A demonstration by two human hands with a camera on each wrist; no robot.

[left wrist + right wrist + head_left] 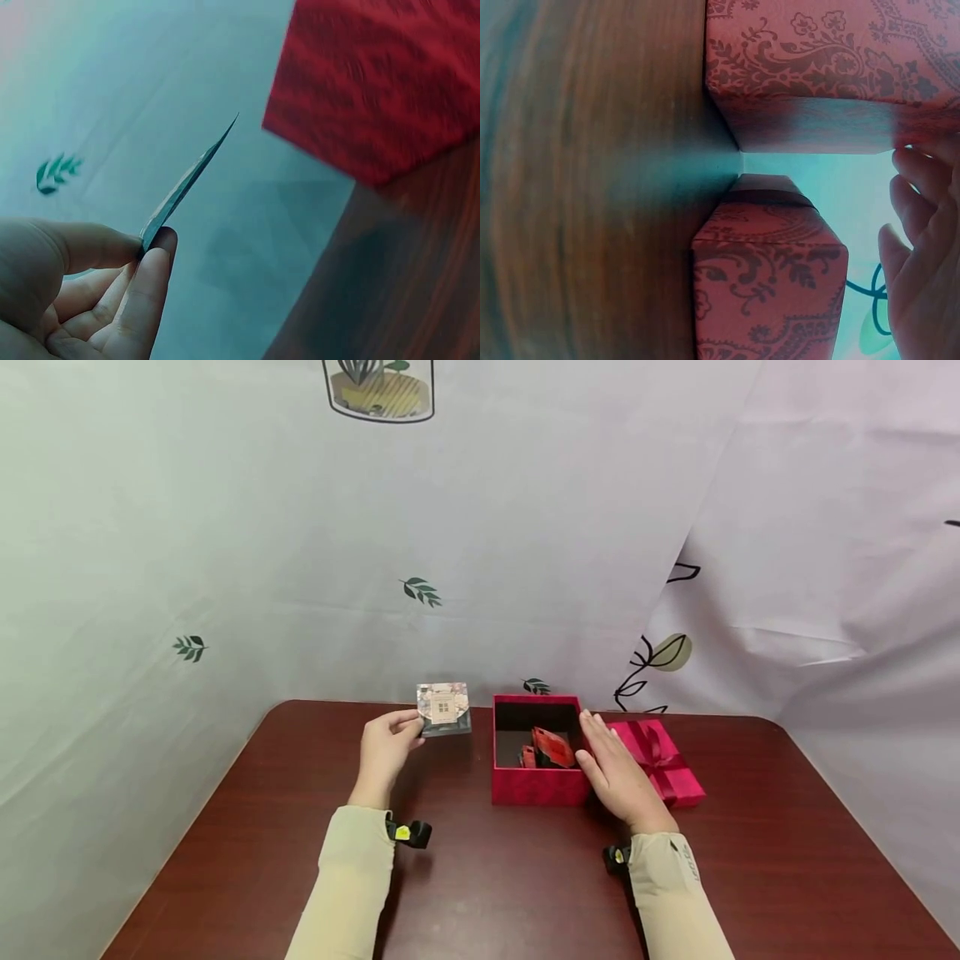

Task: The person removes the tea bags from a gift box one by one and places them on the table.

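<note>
In the head view, the left hand (384, 753) pinches a thin, flat square packet (442, 706) with a floral print and a pale label, raised left of an open red gift box (536, 787). The left wrist view shows this packet (184, 187) edge-on between thumb and fingers. Several small red packets (553, 748) lie in the box's dark interior. The right hand (621, 777) rests with fairly straight fingers at the box's right rim. From the right wrist, its fingertips (913, 161) touch the upper edge of the patterned box wall (817, 67).
Right of the box, the red lid (686, 787) with a ribbon bow lies on the dark brown table (480, 877). A narrow gap separates lid and box in the right wrist view. Behind the table hangs a pale cloth (525, 527) with leaf prints.
</note>
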